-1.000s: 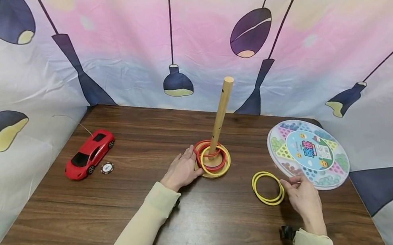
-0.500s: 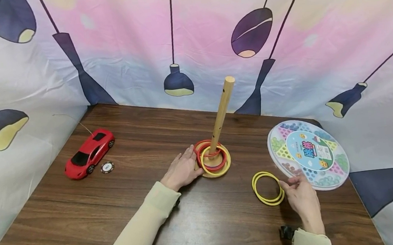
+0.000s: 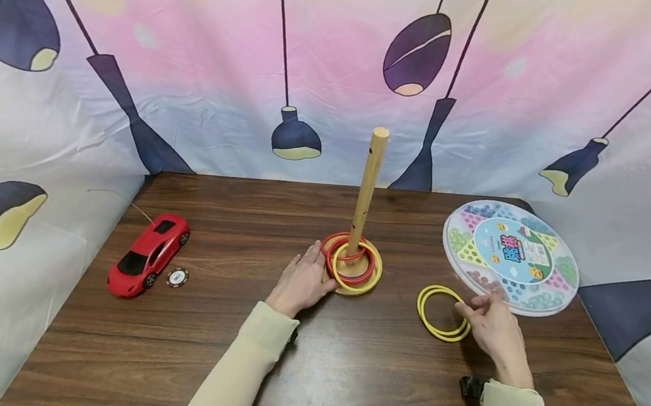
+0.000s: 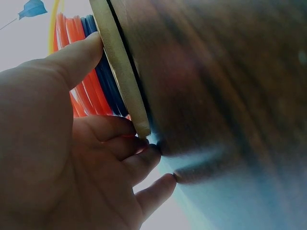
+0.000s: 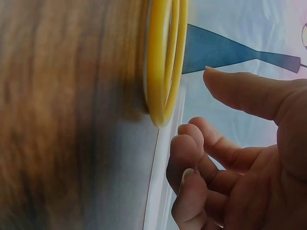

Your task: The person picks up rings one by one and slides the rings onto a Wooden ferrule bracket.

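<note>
A wooden ring-toss stand (image 3: 367, 192) has an upright peg on a round base. Red rings (image 4: 85, 93) and dark blue rings (image 4: 108, 84) are stacked around the peg, topped by a yellow ring (image 3: 380, 267). My left hand (image 3: 302, 283) grips the base's left edge, the thumb (image 4: 81, 55) and fingers spread along its rim (image 4: 117, 57). To the right, a loose stack of yellow rings (image 3: 421, 312) lies on the table. My right hand (image 3: 496, 330) hovers at its right side; in the right wrist view a gap separates thumb and fingers, which hold nothing.
Behind the right hand lies a round Chinese checkers box (image 3: 512, 256). Far left on the wooden table (image 3: 232, 219) stand a red toy car (image 3: 149, 254) and a poker chip (image 3: 178, 278). A printed cloth (image 3: 199, 77) hangs behind the table.
My right hand has shifted slightly left, its thumb and fingertips now overlapping the right edge of the loose yellow rings from above. My left hand and the stand have stayed put.
</note>
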`<state>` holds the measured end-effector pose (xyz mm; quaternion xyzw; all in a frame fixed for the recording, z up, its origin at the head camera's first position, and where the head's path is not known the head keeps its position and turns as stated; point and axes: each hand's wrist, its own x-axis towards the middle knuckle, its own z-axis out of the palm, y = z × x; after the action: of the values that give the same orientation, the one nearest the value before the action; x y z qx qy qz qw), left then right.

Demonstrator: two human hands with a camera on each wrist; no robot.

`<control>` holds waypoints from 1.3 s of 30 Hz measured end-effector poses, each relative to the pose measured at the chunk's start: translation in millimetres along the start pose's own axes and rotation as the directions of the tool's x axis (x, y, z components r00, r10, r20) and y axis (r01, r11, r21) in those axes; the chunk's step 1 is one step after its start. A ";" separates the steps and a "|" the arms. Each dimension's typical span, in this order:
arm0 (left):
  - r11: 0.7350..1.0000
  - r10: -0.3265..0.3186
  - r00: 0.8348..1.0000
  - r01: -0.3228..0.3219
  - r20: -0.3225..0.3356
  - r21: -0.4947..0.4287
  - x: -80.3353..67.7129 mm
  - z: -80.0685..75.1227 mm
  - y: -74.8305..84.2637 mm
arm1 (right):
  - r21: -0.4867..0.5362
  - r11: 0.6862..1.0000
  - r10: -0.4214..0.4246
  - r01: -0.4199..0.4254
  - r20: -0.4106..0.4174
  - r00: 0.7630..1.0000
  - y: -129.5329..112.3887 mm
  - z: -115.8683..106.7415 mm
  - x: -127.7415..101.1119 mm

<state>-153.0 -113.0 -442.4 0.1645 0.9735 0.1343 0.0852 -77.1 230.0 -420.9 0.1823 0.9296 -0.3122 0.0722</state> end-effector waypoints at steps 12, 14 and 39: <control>1.000 -0.003 1.000 0.003 0.002 0.012 -0.1 -0.2 -0.1 | -0.017 1.000 -0.019 0.020 0.034 0.999 0.6 3.2 2.3; 1.000 -0.003 1.000 0.003 0.002 0.007 -0.4 -0.2 0.0 | -0.025 0.999 -0.020 0.021 0.040 0.999 0.7 3.6 2.7; 1.000 -0.012 1.000 0.012 0.004 -0.003 -1.7 -1.0 0.9 | -0.099 0.994 0.048 -0.041 0.063 0.997 2.1 2.9 4.7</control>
<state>-151.4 -113.0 -441.0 0.1589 0.9740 0.1351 0.0881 -80.5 231.2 -425.5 0.1888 0.9366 -0.2704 0.1184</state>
